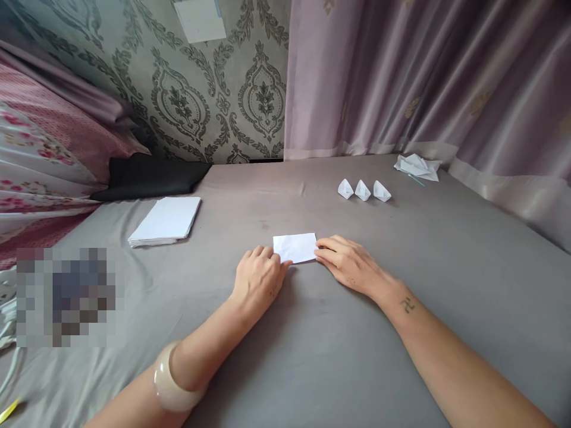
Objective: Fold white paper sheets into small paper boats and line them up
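Note:
A small white rectangle of paper [295, 247], seemingly folded, lies in front of me on the grey cloth surface [250, 368]. My left hand [259, 273] grips its left end, fingers curled and the thumb along the near edge. At the right end, my right hand [343, 259] pinches the paper's edge between thumb and fingertips. Beyond the right hand stand three small folded paper boats [363, 190] in a row. To the left of my hands rests a stack of white paper sheets [166, 219].
Loose folded papers [418, 166] lie at the far right beside a thin green stick [416, 179]. A black cloth [151, 176] is at the back left. Curtains [375, 77] hang along the right. White cables [9, 339] and a blurred patch [66, 297] are at the left edge.

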`<state>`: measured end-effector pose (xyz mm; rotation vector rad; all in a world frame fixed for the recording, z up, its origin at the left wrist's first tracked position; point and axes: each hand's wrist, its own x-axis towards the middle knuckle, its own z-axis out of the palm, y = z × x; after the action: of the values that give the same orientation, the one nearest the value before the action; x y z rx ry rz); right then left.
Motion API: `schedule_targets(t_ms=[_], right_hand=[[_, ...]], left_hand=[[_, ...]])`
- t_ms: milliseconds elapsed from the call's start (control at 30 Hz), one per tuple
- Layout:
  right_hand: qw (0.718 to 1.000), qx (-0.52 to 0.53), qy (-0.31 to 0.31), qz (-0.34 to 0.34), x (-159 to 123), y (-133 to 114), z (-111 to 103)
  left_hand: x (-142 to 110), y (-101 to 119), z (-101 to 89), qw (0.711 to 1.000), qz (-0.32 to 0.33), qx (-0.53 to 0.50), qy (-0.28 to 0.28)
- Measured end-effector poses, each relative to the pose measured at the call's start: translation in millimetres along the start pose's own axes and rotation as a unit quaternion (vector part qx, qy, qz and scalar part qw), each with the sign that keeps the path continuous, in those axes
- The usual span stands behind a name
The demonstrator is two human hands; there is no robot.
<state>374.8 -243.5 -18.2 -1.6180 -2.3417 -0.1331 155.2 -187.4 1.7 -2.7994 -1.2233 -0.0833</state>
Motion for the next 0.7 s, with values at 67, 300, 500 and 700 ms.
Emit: schedule_targets(t_ms=[67,300,500,700], right_hand=[[0.998,-0.053,0.026,-0.019,1.9,-4.0,3.0],[0.994,-0.084,0.055,-0.044,6.5,-37.9,3.0],[0.993,-0.003,0.115,0.022,7.1,-40.7,-0.1],[0.983,-0.073,0.168,-0.002,6.0,-29.6,6.2]], left_hand=[[4.3,-3.3,2.4,0.999,0.012,-0.003,0.044],[7.5,-1.2,15.8,0.988,0.129,-0.034,0.074],[6.5,-8.7,27.2,0.937,0.132,-0.220,0.236],[14.8,-11.2,35.3,0.915,0.175,-0.269,0.244]])
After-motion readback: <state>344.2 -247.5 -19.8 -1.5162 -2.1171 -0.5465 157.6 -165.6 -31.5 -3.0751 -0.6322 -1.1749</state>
